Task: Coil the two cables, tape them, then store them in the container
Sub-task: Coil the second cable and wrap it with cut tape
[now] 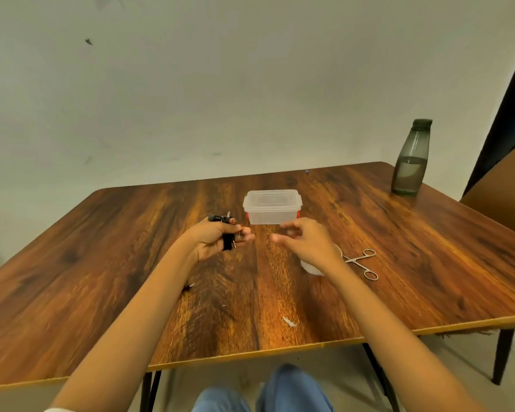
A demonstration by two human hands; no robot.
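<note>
The fingers (pixel 246 233) of the left hand (pixel 213 237) are curled around a black coiled cable (pixel 227 242); the bundle crosses the palm, its metal jack plugs poking out near the fingertips, and a black connector end sticks up above the knuckles toward the far side. The thumb presses the coil from the near side, so the hold is closed on the cable. The right hand (pixel 305 242) holds nothing that can be made out: its fingers (pixel 287 226) are loosely curved and apart, thumb and forefinger forming an unclosed ring just beside the left fingertips, and they are blurred.

Both hands hover above the middle of the wooden desk (pixel 101 263). Just beyond them stands the container (pixel 272 211), a clear plastic box with its lid on and red clips at the sides. Under the right wrist a white roll of tape (pixel 309 267) lies on the desk, mostly hidden by the hand. Just beside it, to the right, lies a pair of steel forceps (pixel 361 263) with ring handles. Near the left forearm another cable plug (pixel 190 286) peeks out on the desk; the rest of that cable is hidden by the arm. A small white scrap (pixel 289 321) lies near the front edge. At the far right corner stands a grey water bottle (pixel 409 159), partly filled, with a chair (pixel 503 188) beside the desk.
</note>
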